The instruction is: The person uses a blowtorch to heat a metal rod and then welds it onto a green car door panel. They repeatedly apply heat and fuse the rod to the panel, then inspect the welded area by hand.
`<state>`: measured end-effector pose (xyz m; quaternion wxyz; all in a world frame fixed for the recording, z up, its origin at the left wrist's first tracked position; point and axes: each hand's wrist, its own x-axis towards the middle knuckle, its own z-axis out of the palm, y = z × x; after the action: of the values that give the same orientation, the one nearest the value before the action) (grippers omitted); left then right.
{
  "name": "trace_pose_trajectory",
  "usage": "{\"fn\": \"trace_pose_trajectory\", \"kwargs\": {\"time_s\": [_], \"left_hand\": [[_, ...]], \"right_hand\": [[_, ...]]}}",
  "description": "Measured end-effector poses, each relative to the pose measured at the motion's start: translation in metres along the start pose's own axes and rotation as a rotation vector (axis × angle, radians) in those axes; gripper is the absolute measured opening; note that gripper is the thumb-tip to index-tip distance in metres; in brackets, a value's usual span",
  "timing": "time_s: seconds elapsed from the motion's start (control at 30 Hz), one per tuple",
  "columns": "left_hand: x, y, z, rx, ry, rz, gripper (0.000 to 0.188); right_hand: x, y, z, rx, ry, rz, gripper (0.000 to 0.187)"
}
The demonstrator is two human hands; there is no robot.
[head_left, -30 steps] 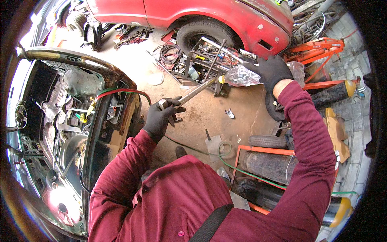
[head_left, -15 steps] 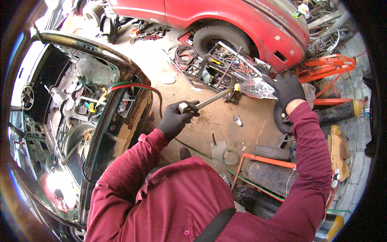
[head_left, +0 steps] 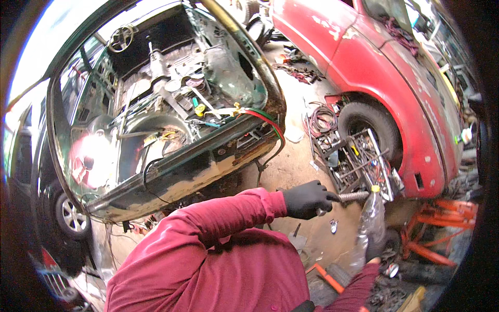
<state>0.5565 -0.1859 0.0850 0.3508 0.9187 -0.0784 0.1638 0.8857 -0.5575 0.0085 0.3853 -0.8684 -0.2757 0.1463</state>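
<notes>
Head view: left hand (head_left: 306,199) fingers clamped on metal tool (head_left: 353,196); right hand (head_left: 375,248) fingers grip clear bottle (head_left: 370,218).

We are seeing one red car (head_left: 395,88), one stripped dark car shell (head_left: 171,109), one clear plastic bottle (head_left: 370,223), two black-gloved hands (head_left: 306,199).

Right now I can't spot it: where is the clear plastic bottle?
In the head view, lower right: the clear plastic bottle is upright in the right hand, beside the left hand and below the red car's wheel.

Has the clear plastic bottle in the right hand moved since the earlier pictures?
Yes. The plastic bottle was lying level, just below the red car's wheel; now it stands upright, lower, beside the left hand, gripped by the right hand.
</notes>
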Motion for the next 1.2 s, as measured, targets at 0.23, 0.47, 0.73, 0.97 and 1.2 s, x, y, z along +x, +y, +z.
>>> {"fn": "trace_pose_trajectory", "kwargs": {"time_s": [0.23,0.47,0.73,0.97,1.2], "left_hand": [[-0.087,0.036,-0.033,-0.183,0.417,-0.073,0.018],[-0.205,0.090,-0.084,-0.349,0.938,-0.493,0.026],[-0.304,0.098,-0.150,0.206,1.478,-0.732,0.022],[-0.376,0.029,-0.160,0.562,1.409,-0.886,0.021],[-0.418,-0.047,-0.143,0.593,0.947,-1.030,0.030]], "right_hand": [[-0.083,0.015,0.141,0.733,0.278,0.324,0.080],[-0.036,-0.146,0.136,0.607,0.074,0.065,0.080],[0.066,-0.355,0.195,0.358,-0.059,-0.470,0.072],[0.092,-0.588,0.384,0.396,-0.405,-0.933,0.067],[0.144,-0.630,0.625,0.356,-0.559,-0.711,0.079]]}}
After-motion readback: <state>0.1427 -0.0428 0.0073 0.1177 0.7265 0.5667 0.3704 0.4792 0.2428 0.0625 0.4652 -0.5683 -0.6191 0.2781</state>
